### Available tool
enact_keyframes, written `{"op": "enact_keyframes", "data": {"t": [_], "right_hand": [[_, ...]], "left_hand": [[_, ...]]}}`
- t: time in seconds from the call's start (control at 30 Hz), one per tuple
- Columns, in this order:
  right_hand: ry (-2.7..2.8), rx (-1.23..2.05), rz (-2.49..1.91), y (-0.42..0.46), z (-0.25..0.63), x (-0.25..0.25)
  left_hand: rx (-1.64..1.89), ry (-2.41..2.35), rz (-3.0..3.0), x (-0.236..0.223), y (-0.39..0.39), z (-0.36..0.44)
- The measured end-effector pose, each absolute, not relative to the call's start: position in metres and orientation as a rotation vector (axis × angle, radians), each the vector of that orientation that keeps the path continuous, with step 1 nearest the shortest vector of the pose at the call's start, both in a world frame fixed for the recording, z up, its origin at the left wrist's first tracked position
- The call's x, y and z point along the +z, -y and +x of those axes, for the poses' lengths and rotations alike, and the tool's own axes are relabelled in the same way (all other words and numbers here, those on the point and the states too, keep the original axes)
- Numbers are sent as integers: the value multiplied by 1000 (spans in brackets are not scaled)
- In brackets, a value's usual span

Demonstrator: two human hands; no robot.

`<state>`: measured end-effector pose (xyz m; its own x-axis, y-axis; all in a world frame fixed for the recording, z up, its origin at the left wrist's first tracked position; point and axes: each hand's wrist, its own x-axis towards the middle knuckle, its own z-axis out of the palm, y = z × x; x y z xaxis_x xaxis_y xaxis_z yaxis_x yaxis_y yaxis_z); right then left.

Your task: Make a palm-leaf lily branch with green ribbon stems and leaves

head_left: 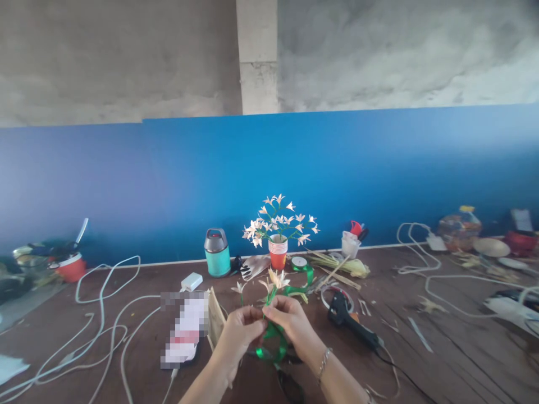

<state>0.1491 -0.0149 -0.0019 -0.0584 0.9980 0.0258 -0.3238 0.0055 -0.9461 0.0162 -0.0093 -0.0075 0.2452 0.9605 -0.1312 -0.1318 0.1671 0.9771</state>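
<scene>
My left hand (245,331) and my right hand (291,324) meet in front of me, fingertips pinched together on the green stem of a small artificial flower (278,278) with pale cream petals. A shiny green ribbon (269,352) loops below my fingers. More of it trails from the stem toward a white-faced ribbon spool (299,262) behind. My fingers hide exactly where ribbon and stem meet. Just left of the held flower is another pale blossom (238,288) on a thin green stem. Dark-handled scissors (290,387) lie partly under my hands.
Behind stands a stack of paper cups (278,258) with many similar flowers. A black glue gun (351,322) lies to the right, its cord running forward. At left are a phone (185,331), white cables (103,297) and a teal canister (218,258). Dried husks (341,264) lie behind.
</scene>
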Motion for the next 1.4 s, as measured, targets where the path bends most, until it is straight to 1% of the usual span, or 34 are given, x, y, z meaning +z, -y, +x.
{"op": "enact_keyframes", "data": {"t": [0.37,0.6,0.7,0.83,1.13,1.27,1.4], "right_hand": [[1099,1275,-968,16,148,3],[1114,1504,-939,17,151,-1],[1176,1484,-997,15,153,-5],[1184,1445,-971,15,153,-4],[1157,1551,-949,14,154,-6],[1098,1635,-911,13,154,-8],[1001,1671,-737,15,155,-6]], "left_hand": [[966,-1043,1175,-5,11,15],[1051,-943,1023,11,18,13],[1086,-934,974,14,18,11],[1130,-944,910,12,17,13],[1224,-896,810,9,18,14],[1153,-825,762,5,15,13],[1020,-804,716,0,13,12]]}}
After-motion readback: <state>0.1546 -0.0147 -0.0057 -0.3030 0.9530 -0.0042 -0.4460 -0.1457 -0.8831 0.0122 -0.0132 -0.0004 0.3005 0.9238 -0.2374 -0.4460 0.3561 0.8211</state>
